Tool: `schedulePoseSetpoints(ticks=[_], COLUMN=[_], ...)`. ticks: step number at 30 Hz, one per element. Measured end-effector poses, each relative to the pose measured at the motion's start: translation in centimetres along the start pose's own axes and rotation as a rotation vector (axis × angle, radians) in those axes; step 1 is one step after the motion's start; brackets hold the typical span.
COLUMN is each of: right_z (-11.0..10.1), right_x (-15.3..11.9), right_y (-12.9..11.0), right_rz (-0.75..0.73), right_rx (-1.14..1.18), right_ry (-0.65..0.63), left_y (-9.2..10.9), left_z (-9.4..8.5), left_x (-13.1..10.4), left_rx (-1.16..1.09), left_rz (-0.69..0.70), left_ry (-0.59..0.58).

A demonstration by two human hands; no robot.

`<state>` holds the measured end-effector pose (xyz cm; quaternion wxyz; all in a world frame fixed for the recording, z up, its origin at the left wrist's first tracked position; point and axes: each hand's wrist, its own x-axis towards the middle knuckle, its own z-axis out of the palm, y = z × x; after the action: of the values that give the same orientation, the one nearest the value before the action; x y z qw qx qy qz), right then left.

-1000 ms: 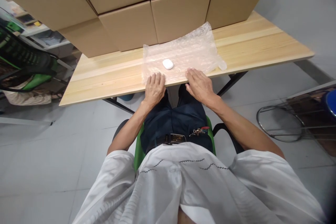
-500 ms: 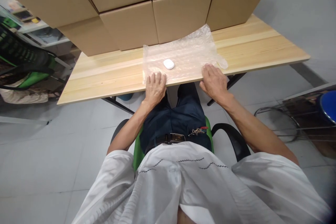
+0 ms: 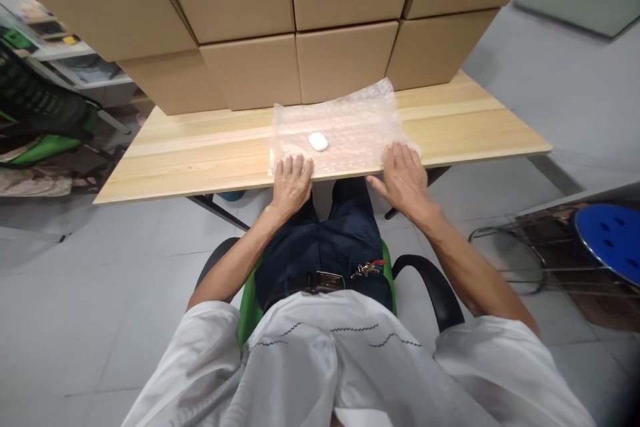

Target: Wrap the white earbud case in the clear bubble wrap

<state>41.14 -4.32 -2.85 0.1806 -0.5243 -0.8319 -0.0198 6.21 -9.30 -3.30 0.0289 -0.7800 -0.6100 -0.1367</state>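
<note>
A clear sheet of bubble wrap [image 3: 350, 127] lies spread on the wooden table [image 3: 200, 153], its far right corner curling up towards the boxes. On it, left of the middle, rests a small white rounded case [image 3: 318, 141]. My left hand [image 3: 293, 183] lies over the table's front edge with its fingertips on the near left corner of the wrap. Flat on the near right corner is my right hand [image 3: 404, 177], its fingers stretched and the thumb out to the side. Neither hand touches the white case.
Large cardboard boxes [image 3: 345, 57] are stacked along the back of the table, close behind the wrap. A blue stool [image 3: 610, 237] stands at the right, and a black and green chair [image 3: 50, 100] at the left. I sit in a chair with black armrests [image 3: 430, 283].
My right hand has flattened onto the right corner of the wrap, covering the bit that stuck out there. My left hand stays at the left corner. The view has shifted slightly.
</note>
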Motion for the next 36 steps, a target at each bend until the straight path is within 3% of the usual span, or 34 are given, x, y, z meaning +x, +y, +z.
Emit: schedulePoseSetpoints(ticks=[6,9,12,20,28,32,36], right_z=[1.7,2.5,2.7,2.5,1.2,0.6,0.9], right_x=[3.1,4.8,4.7,2.1,0.9,0.9,1.8], right_y=[-10.9,-13.8,-13.1,-4.9,0.4,0.1,-4.8], right_rz=[-0.346,-0.376,-0.345,-0.207,-0.093,-0.101,-0.262], right_rx=[0.176,0.159,0.105,0.081,-0.023,-0.012,0.098], right_ry=[-0.121,-0.166,-0.147,-0.089,-0.071,-0.095,-0.159], left_y=[-0.6,-0.9,-1.1,-3.0,-5.7,-6.2,-5.0], left_z=[0.4,0.8,1.0,0.3,-0.3,-1.1,-2.4], left_x=[0.0,0.0,0.0,-1.2,-2.7,-3.1,-1.6], left_rx=[-0.013,-0.020,-0.028,0.013,0.021,0.021,-0.049], left_rz=[-0.007,0.002,0.011,-0.032,-0.041,-0.015,0.070], left_ry=[0.014,0.030,0.033,0.024,0.049,0.024,0.005])
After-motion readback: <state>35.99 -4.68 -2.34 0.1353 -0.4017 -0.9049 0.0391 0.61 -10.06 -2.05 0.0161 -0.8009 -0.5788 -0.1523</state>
